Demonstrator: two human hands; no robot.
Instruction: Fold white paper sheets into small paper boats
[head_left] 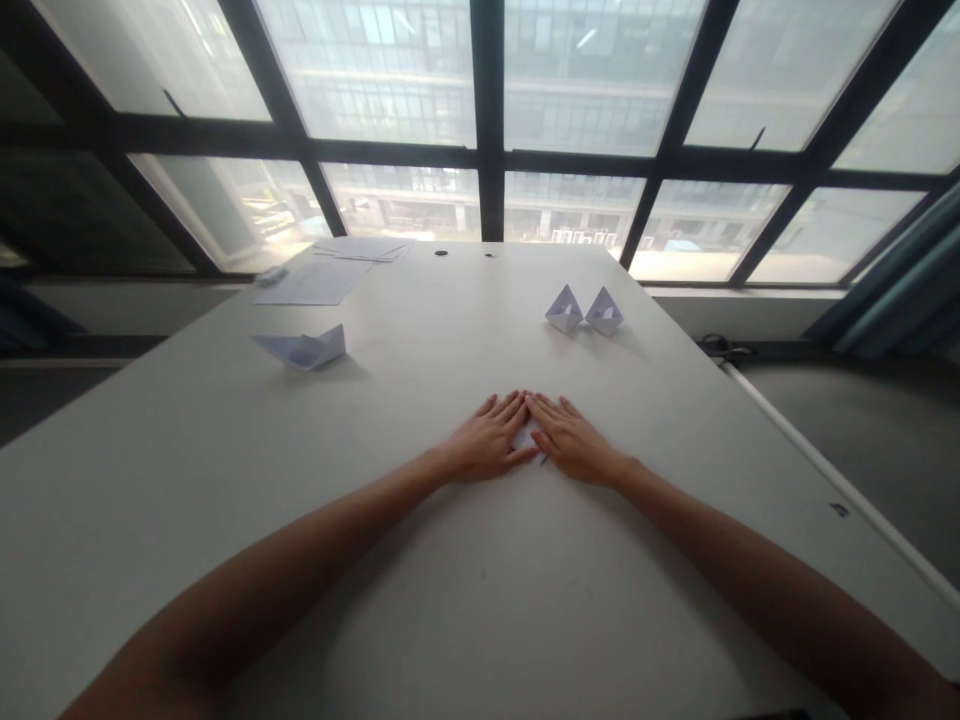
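Note:
A small folded piece of white paper lies on the white table, mostly covered by my two hands. My left hand rests flat on its left side, fingers stretched out and pointing up and to the right. From the other side, my right hand presses flat on the paper with straight fingers. The fingertips of both hands meet at the top in a peak. Between the thumbs, a bit of the paper and one corner show; the rest of its shape is hidden.
Two folded paper boats stand side by side beyond my right hand. A larger folded paper piece sits to the left. Flat paper sheets lie at the far left, with a crumpled whitish item beside them. Windows rise behind the table.

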